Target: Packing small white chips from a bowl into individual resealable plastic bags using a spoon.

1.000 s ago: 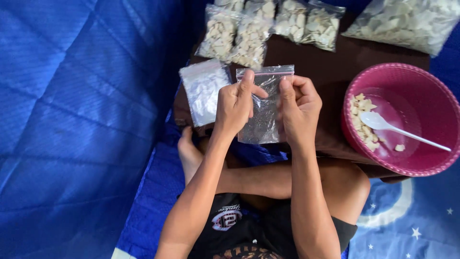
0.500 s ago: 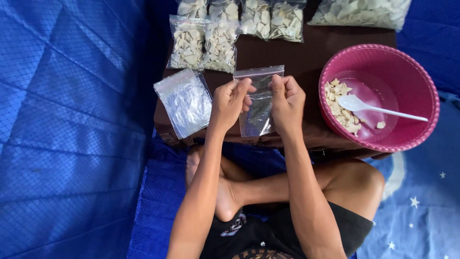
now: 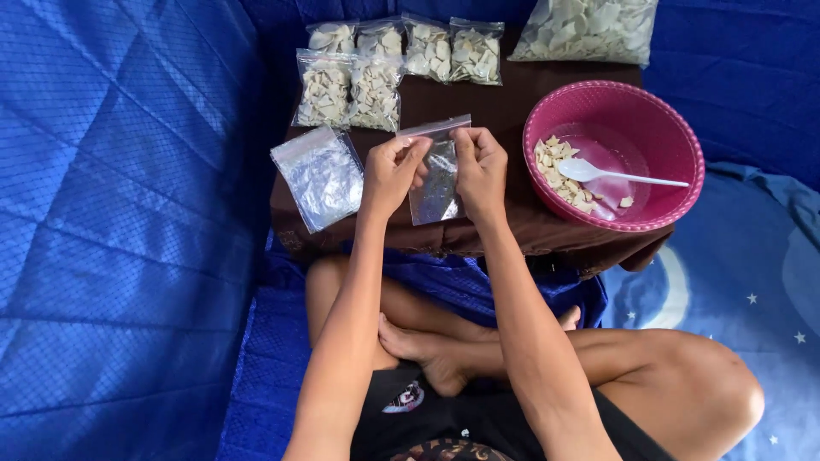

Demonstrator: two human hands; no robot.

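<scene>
Low brown-draped table (image 3: 504,222) with filled packets (image 3: 376,81), empty bags (image 3: 318,175), pink basin (image 3: 675,137).

We see a pink basin (image 3: 675,128) on the brown-covered bench (image 3: 478,98), holding pale chips (image 3: 559,175) and a white spoon (image 3: 598,173). Six small filled bags (image 3: 376,72) lie in two rows at the back (a larger filled bag (image 3: 589,30) sits beside them), and a stack of empty bags (image 3: 320,175) lies left. A blue quilt (image 3: 111,222) surrounds everything.

A small clear plastic bag (image 3: 436,175) (empty, zip-top) hangs upright over the brown table's near edge. Both hands pinch its upper corners.
</scene>
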